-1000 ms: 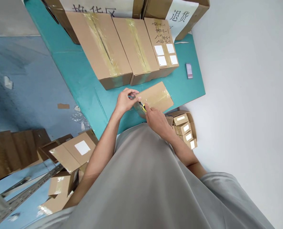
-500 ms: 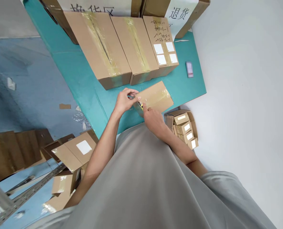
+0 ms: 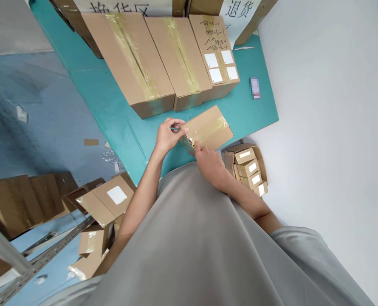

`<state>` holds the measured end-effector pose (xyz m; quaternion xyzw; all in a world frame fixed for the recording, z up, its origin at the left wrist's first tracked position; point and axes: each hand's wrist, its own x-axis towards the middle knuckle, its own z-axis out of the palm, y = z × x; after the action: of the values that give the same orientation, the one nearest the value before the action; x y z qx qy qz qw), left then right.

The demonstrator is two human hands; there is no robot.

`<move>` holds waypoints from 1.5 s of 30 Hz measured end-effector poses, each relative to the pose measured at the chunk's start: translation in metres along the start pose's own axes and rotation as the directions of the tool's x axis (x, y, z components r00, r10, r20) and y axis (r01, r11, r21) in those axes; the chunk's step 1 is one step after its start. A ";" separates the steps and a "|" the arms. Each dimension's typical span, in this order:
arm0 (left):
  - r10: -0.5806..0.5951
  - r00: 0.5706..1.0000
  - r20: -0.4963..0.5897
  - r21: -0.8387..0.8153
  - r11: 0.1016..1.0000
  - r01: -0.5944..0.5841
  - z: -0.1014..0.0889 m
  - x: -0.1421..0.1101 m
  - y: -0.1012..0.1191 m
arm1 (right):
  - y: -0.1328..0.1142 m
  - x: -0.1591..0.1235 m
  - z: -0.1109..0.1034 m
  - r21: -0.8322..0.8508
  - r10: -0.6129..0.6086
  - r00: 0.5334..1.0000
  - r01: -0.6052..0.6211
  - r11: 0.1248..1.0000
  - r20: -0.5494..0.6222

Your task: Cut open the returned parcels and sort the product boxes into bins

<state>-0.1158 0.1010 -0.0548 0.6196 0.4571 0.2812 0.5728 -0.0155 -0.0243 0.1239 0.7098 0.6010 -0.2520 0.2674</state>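
A small cardboard box (image 3: 208,127) with clear tape across its top sits tilted on the green table (image 3: 130,148), close to my body. My left hand (image 3: 169,135) grips its left corner, thumb on the top edge and fingers curled behind. At the near left edge of the box, my right hand (image 3: 210,163) is closed with its index finger stretched forward. It holds a small yellow and black utility knife (image 3: 192,143), mostly hidden under the fingers, with its tip at the taped edge.
Three larger taped boxes (image 3: 182,63) stand in a row behind, backed by bigger cartons with paper signs. A blurred-out small item (image 3: 255,88) lies at the right. Below the table's right edge, an open carton (image 3: 229,159) holds several small boxes. Cardboard (image 3: 112,197) and a metal rack (image 3: 49,250) are lower left.
My right hand has slid slightly toward me and to the right along the box's edge with the knife. My left hand keeps its grip on the corner. The view has shifted a little.
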 end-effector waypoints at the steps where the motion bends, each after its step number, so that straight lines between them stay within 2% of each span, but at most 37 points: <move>1: -0.002 1.000 -0.005 0.001 1.000 0.002 -0.001 0.001 0.000 | -0.002 0.004 -0.001 0.006 0.003 1.000 -0.003 1.000 -0.005; 5: -0.015 1.000 -0.027 0.000 1.000 0.015 0.000 0.003 0.000 | -0.004 0.009 0.000 0.025 0.018 1.000 -0.018 1.000 -0.005; 12: -0.006 0.998 -0.056 0.000 1.000 0.006 0.007 -0.006 0.000 | 0.013 -0.019 0.009 0.012 0.007 0.999 -0.008 1.000 0.036; 19: 0.004 0.992 -0.122 0.034 0.999 0.000 0.004 -0.002 0.004 | 0.008 0.004 0.011 0.036 -0.023 1.000 0.023 0.999 -0.011; 26: -0.019 0.992 -0.123 0.018 1.000 0.021 0.013 -0.013 0.008 | 0.020 -0.021 0.014 0.022 0.004 0.999 -0.005 1.000 0.052; 34: -0.025 0.978 -0.208 0.046 0.998 0.035 0.014 -0.013 0.012 | 0.023 -0.004 0.013 0.017 -0.074 0.996 0.073 0.997 0.043; 41: -0.059 0.973 -0.222 0.033 0.997 0.068 0.020 -0.016 0.011 | 0.048 -0.029 0.019 -0.003 -0.110 0.982 0.112 0.994 0.155; 43: -0.063 0.966 -0.251 0.039 0.996 0.075 0.024 -0.020 0.012 | 0.060 -0.033 0.014 0.004 -0.142 0.980 0.143 0.990 0.139; 45: -0.073 0.953 -0.295 0.043 0.995 0.090 0.029 -0.025 0.013 | 0.078 -0.031 0.007 0.034 -0.146 0.987 0.144 0.989 0.071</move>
<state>-0.0975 0.0667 -0.0438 0.5676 0.5697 0.3331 0.4923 0.0570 -0.0621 0.1460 0.6584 0.6371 -0.3050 0.2600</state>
